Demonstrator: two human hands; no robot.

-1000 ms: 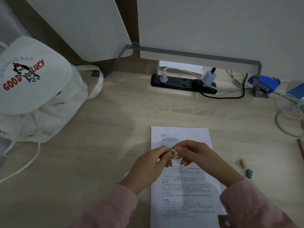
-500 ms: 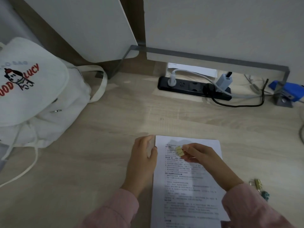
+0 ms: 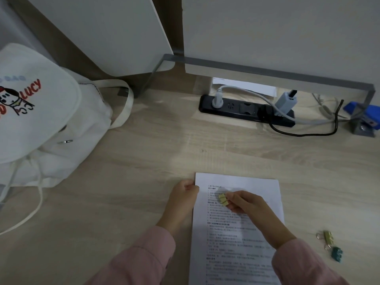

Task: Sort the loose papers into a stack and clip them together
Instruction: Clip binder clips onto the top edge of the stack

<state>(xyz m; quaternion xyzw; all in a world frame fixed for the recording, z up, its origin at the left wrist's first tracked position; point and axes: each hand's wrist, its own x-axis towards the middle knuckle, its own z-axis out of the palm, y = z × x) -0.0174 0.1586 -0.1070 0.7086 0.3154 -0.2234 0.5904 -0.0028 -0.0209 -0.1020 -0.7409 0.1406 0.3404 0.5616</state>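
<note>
Head view: a stack of printed papers [image 3: 236, 233] lies flat on the light wood-grain desk [image 3: 144, 171], its long side running away from the person. The sheets carry lines of small black print, too fine to read here. The left hand [image 3: 183, 195] is curled at the stack's upper left edge, fingers pinching the paper margin just below the top left corner. The right hand [image 3: 244, 202] hovers over the upper part of the stack, thumb and fingertips closed on a small yellow binder clip [image 3: 223, 199]; whether the clip touches the paper cannot be told from this angle.

To the right of the stack, near its lower half, lie two spare clips touching each other: a yellow-green clip [image 3: 328, 237] with metal loops and, just below it, a teal clip [image 3: 337, 253].

Well to the left of the stack sits a white canvas backpack [image 3: 51, 124] with a cartoon dog and red letters reading "LUCY"; the preceding word is cut off. Beyond the stack, against the wall, a black power strip [image 3: 242, 110] holds several plugs, and a blue object [image 3: 368, 114] sits further right.
</note>
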